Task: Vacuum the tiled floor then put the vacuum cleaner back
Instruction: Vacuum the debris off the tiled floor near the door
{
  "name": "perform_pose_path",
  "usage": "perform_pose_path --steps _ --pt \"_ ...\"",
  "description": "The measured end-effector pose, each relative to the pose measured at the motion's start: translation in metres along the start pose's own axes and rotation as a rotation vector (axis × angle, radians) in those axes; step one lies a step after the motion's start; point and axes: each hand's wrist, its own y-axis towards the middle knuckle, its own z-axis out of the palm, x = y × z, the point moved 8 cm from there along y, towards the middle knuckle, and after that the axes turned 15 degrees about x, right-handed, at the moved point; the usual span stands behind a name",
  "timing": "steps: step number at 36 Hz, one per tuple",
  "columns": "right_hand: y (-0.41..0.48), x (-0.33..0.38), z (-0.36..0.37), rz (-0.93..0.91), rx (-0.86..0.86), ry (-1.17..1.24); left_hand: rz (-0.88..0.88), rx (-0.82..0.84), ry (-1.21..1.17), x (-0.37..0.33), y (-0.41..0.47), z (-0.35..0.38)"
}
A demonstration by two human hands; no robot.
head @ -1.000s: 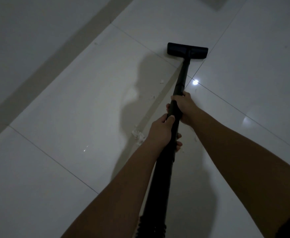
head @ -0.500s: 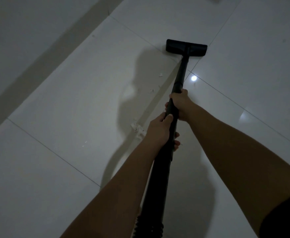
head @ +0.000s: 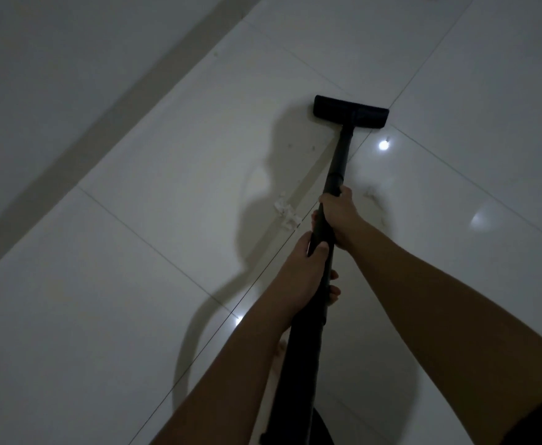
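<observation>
The vacuum cleaner's black floor head (head: 351, 115) lies flat on the tiled floor (head: 134, 268) in the upper middle of the frame, and its wand (head: 338, 162) runs down toward the bottom centre. A small heap of white scraps (head: 285, 215) lies just left of the wand near the middle, with a few specks above it, so the vacuuming looks only partly done; picking those up and putting the machine away remain. The right hand (head: 338, 216) wraps fully around the wand higher in the frame, and the left hand (head: 305, 274) closes around it just below, thumb on top. Both grips are tight on the tube, close together but apart.
</observation>
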Motion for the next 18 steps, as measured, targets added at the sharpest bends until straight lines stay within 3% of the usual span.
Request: perform_pose_path --steps 18 --pt "-0.1 -0.083 0.085 0.002 0.069 0.024 -0.009 -0.014 0.103 0.069 -0.148 -0.012"
